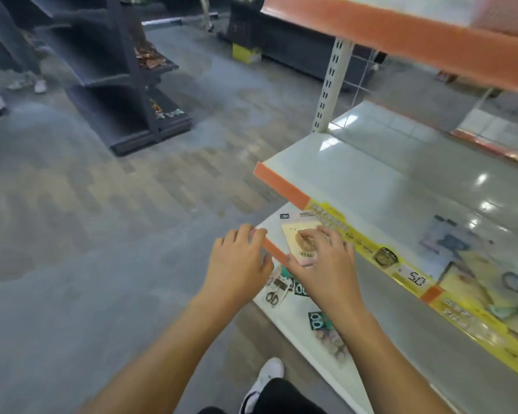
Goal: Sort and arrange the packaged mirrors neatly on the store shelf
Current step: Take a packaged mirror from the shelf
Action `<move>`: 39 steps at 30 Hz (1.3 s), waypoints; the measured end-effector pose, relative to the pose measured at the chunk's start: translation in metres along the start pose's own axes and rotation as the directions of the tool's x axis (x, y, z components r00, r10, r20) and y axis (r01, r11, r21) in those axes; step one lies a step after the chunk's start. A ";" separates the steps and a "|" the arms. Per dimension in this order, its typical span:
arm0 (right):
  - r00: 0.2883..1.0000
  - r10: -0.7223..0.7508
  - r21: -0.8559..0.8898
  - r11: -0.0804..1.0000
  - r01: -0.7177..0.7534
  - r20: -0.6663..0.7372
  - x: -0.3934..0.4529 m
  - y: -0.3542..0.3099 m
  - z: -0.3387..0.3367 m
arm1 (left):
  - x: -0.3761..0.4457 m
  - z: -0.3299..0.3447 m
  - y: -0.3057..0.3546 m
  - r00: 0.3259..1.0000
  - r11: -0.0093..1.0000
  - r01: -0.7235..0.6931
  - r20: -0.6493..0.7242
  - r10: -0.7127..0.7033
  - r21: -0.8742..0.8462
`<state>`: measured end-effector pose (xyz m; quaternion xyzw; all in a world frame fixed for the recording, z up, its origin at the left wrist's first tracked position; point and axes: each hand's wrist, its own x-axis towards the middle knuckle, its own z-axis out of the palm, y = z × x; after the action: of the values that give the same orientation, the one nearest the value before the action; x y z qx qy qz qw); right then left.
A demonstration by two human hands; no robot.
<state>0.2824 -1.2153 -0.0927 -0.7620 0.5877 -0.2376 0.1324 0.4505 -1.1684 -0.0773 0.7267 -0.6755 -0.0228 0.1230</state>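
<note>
I stand at the end of a white store shelf unit with orange edge strips, looking down over both forearms. My right hand (320,261) lies on a packaged mirror (300,239), a cream card with a round brownish print; the fingers are spread across its face and the thumb sits at its near lower corner, so I am holding it down against the second shelf from the bottom (277,252), at that shelf's left end. The pack lies tilted, its upper part just under the yellow price strip (368,249) of the shelf above. My left hand (237,261) rests over the orange corner of the same shelf, fingers loosely bent over the edge, the thumb out toward the right hand; it grips no pack. On the bottom shelf (281,321), under my hands, lie further packs: a scissors card (274,292) and two teal-and-black cards (319,320), one partly hidden by my right wrist. The upper white shelf (356,180) is glossy and holds several blurred packs (449,243) at its right; I cannot tell what they are. A tag reading 5.0 (416,278) sits on the yellow strip. My white shoe (266,380) shows on the grey floor (102,234).
</note>
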 end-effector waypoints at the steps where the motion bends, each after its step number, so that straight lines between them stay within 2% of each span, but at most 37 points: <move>1: 0.999 0.029 0.007 1.000 -0.029 -0.024 0.008 0.006 0.000 | 0.014 0.004 0.006 0.999 0.999 -0.041 0.013 0.041 -0.004; 4: 0.992 0.096 0.017 0.995 -0.095 -0.082 0.032 0.022 -0.001 | 0.055 0.013 0.020 0.991 0.992 -0.121 0.049 0.122 -0.014; 7: 0.986 0.154 0.010 0.988 -0.153 -0.066 0.061 0.034 -0.006 | 0.098 0.021 0.029 0.986 0.988 -0.155 0.057 0.156 -0.023; 10: 0.982 0.174 0.009 0.985 -0.174 -0.076 0.086 0.048 -0.011 | 0.134 0.030 0.038 0.981 0.982 -0.188 0.035 0.189 -0.037; 16: 0.965 0.222 -0.016 0.974 -0.227 -0.139 0.120 0.071 -0.002 | 0.183 0.049 0.052 0.965 0.968 -0.241 0.087 0.246 -0.065; 19: 0.956 0.254 -0.053 0.963 -0.264 -0.150 0.142 0.075 0.008 | 0.211 0.057 0.050 0.957 0.962 -0.256 0.117 0.267 -0.095; 27: 0.920 0.363 -0.017 0.929 -0.369 -0.145 0.221 0.068 0.040 | 0.285 0.063 0.022 0.934 0.953 -0.296 0.189 0.303 -0.069; 33: 0.900 0.404 -0.055 0.907 -0.417 -0.164 0.266 0.065 0.055 | 0.318 0.060 0.007 0.903 0.916 -0.390 0.159 0.400 -0.090; 39: 0.887 0.442 -0.059 0.890 -0.452 -0.136 0.267 0.068 0.072 | 0.336 0.064 -0.002 0.870 0.883 -0.454 0.154 0.468 -0.121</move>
<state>0.3155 -1.4951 -0.1318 -0.5957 0.7642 -0.2192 0.1146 0.4691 -1.5096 -0.0949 0.5339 -0.8360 -0.0852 0.0934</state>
